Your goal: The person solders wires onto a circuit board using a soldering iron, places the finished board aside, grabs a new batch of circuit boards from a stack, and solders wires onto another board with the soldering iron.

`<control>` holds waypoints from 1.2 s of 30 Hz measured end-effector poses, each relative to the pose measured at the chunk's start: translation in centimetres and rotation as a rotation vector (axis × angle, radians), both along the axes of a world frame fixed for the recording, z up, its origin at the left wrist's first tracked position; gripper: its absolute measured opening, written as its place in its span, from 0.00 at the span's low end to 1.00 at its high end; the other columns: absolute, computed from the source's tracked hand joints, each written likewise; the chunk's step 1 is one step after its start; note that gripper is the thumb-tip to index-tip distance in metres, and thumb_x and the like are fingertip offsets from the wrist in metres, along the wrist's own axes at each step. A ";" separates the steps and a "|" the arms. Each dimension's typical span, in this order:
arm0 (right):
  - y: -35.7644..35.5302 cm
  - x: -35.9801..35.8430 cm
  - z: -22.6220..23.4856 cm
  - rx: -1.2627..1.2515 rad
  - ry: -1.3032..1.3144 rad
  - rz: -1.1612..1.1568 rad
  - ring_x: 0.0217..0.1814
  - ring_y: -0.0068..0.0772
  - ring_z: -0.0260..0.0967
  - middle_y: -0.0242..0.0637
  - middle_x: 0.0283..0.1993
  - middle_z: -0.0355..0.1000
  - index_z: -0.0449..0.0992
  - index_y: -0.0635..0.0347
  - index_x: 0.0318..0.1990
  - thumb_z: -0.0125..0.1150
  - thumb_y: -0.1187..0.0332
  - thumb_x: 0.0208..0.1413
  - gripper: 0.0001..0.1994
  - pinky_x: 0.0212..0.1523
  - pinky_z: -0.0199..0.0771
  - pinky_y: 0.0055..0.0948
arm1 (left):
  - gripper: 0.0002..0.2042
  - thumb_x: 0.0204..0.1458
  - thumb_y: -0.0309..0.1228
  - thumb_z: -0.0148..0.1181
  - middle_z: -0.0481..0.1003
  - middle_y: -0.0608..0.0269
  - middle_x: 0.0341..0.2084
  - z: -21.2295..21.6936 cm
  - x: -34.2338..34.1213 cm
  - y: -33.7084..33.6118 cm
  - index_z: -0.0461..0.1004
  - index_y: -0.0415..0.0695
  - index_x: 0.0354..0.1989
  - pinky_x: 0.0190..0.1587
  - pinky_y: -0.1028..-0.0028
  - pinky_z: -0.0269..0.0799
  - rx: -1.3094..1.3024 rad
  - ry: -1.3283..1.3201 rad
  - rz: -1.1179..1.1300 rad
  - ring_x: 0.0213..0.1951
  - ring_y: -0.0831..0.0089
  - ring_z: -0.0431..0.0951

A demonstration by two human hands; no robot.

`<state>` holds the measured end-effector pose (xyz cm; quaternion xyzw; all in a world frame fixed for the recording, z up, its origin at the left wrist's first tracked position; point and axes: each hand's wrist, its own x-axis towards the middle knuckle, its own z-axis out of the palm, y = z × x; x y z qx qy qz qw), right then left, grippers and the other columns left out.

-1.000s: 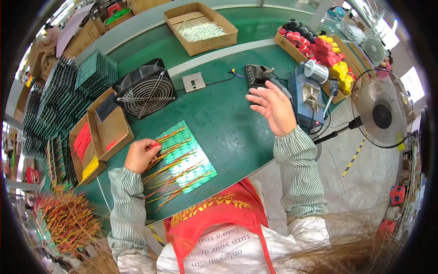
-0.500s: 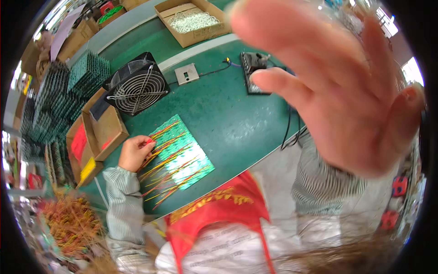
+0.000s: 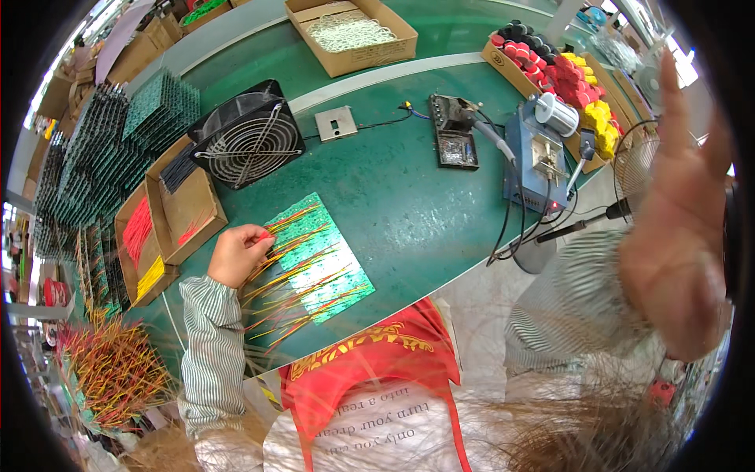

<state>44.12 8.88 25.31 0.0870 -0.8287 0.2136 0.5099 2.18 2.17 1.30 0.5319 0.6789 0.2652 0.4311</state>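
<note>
The left hand [image 3: 238, 253] pinches the red and yellow wire leads [image 3: 295, 271] lying across green circuit boards [image 3: 318, 267] on the counter [image 3: 409, 212]; the right hand [image 3: 680, 228] is raised, open and empty. The leads look light, thin and springy, the boards stiff, best held by their edges. Left of the left hand, cardboard boxes [image 3: 185, 208] hold red, yellow and black wires.

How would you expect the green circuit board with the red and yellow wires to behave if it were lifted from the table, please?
The green circuit board looks thin and flat, so it is probably light and fairly stiff. The red and yellow wires sticking out past its edge would likely droop and snag. The left hand already rests on its corner; the mat appears grippy, so pushing may drag.
</note>
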 end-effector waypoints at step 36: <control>-1.5 2.8 -4.7 -0.261 0.139 -0.059 0.72 0.54 0.38 0.54 0.68 0.48 0.59 0.58 0.63 0.62 0.51 0.46 0.37 0.67 0.37 0.60 | 0.07 0.51 0.27 0.60 0.74 0.66 0.19 4.5 -3.4 -1.0 0.76 0.36 0.33 0.22 0.80 0.67 0.163 0.113 0.087 0.19 0.82 0.72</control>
